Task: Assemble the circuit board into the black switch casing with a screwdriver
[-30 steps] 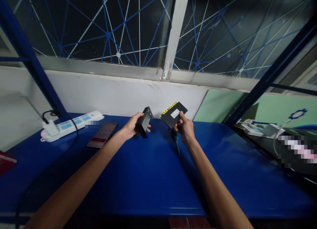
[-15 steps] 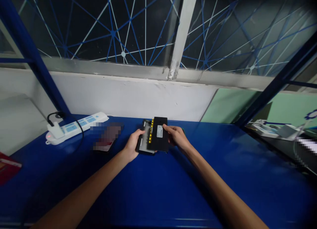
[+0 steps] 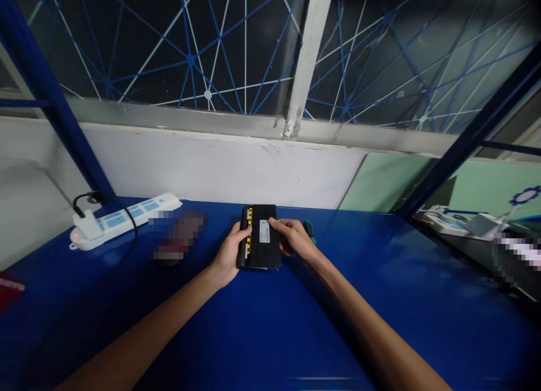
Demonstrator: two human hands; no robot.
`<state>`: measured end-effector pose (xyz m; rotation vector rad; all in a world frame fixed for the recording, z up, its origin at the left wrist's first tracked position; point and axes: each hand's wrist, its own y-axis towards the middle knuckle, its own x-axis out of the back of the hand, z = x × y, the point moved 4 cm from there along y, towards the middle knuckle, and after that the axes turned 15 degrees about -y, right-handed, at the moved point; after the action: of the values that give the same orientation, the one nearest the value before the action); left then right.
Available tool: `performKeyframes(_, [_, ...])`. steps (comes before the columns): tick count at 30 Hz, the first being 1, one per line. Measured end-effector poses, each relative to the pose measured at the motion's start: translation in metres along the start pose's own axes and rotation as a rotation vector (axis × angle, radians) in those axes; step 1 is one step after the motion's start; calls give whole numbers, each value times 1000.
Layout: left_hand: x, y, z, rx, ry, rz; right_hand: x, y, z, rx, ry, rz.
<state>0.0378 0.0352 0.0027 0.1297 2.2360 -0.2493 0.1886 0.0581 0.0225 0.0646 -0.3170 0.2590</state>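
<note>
Two bare forearms reach across a blue tabletop [image 3: 270, 329]. At mid-table, the left hand [image 3: 228, 254] and right hand [image 3: 296, 241] curl their fingers around opposite sides of one black box [image 3: 266, 253], which lies flat, yellow-striped along its left edge. One green-handled screwdriver [image 3: 310, 227] lies just right of it. One white power strip [image 3: 122, 217] sits far left, below a white wall [image 3: 211, 165] and a web-patterned window [image 3: 190, 47].

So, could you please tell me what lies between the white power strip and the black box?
In the head view, a flat dark item, pixelated beyond recognition, lies on the blue tabletop between the power strip and the black box.
</note>
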Motion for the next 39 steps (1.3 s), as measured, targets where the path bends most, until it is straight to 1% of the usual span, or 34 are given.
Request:
performKeyframes(5, [1,-1,2,8,30,46,-3,0,-2,-3,15,21])
performKeyframes(10, [0,-2,4,12,42,52,-4,1,-5,-6,21,40])
performKeyframes(14, [2,-1,4,24,38,67,-6,3,-7,14,39,89])
performKeyframes(23, [5,1,4,69,62,97,-6,6,-15,-11,25,166])
performKeyframes(33, [10,5,4,38,102,142,-4,4,-10,33,-33,96])
performKeyframes(39, [5,3,1,-14,146,152,-2,2,-6,67,-83,50])
